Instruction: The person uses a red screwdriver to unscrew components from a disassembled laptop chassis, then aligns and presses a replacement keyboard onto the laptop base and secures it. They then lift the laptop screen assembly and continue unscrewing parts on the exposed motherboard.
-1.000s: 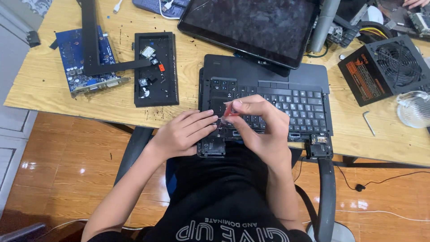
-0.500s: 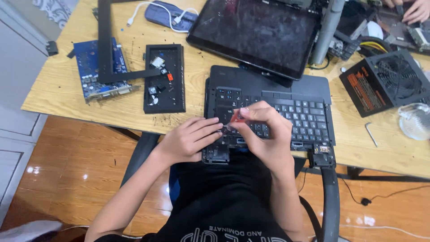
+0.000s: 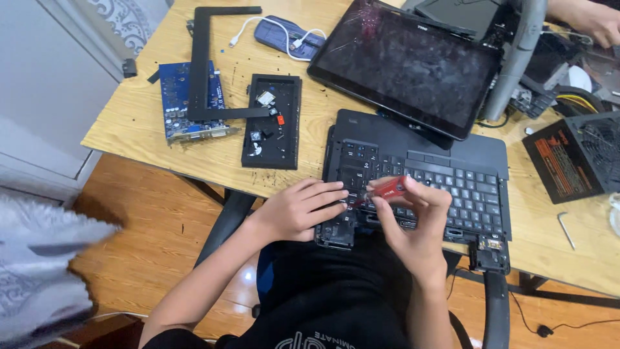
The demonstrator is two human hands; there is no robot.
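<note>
At the near edge of the wooden worktop (image 3: 142, 123), a black laptop base (image 3: 420, 181) lies with its keyboard up, its front edge hanging over toward the person's lap. The right hand (image 3: 413, 216) has its fingers (image 3: 394, 207) closed around a small red-handled screwdriver (image 3: 386, 188), held nearly level above the keyboard's left half, its tip pointing left toward the left hand (image 3: 300, 210). That hand rests flat on the laptop's front left corner, fingers (image 3: 326, 194) stretched out and holding nothing, their tips just beside the screwdriver's tip. Farther left lie a black tray of small parts (image 3: 272, 123) and a blue circuit board (image 3: 177, 103). A cracked tablet (image 3: 407, 64) lies behind the laptop.
</note>
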